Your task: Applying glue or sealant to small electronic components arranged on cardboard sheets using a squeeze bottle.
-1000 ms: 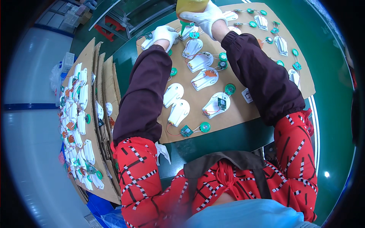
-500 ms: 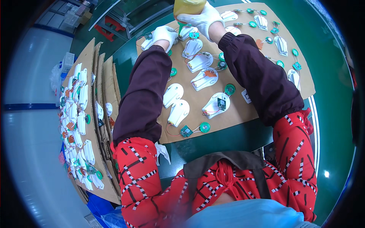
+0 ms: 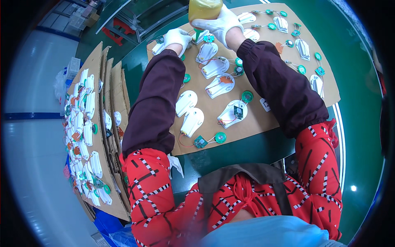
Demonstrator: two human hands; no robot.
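Observation:
My right hand [image 3: 222, 25], in a white glove, grips a yellow squeeze bottle [image 3: 204, 10] turned nozzle down. Its green nozzle [image 3: 198, 33] points at a white plastic casing [image 3: 202, 37] near the far edge of the cardboard sheet [image 3: 251, 123]. Just left of the nozzle is my gloved left hand [image 3: 177, 38], its fingers drawn together beside that casing; what they pinch, if anything, is hidden. Under its outer side another white casing [image 3: 157, 48] shows partly. A small green circuit board [image 3: 209, 39] lies right of the nozzle.
More white casings [image 3: 192, 122] lie on the sheet, several wired to green round speakers [image 3: 220, 137] and circuit boards [image 3: 200, 142]. At the left, upright cardboard sheets [image 3: 108, 86] carry many similar casings. A red metal stand [image 3: 119, 29] is beyond the green table [image 3: 242, 150].
The bottle has shifted slightly, and its nozzle shows more plainly by the casing. The cardboard sheet with its parts has slid a little to the left. My left hand has hardly moved.

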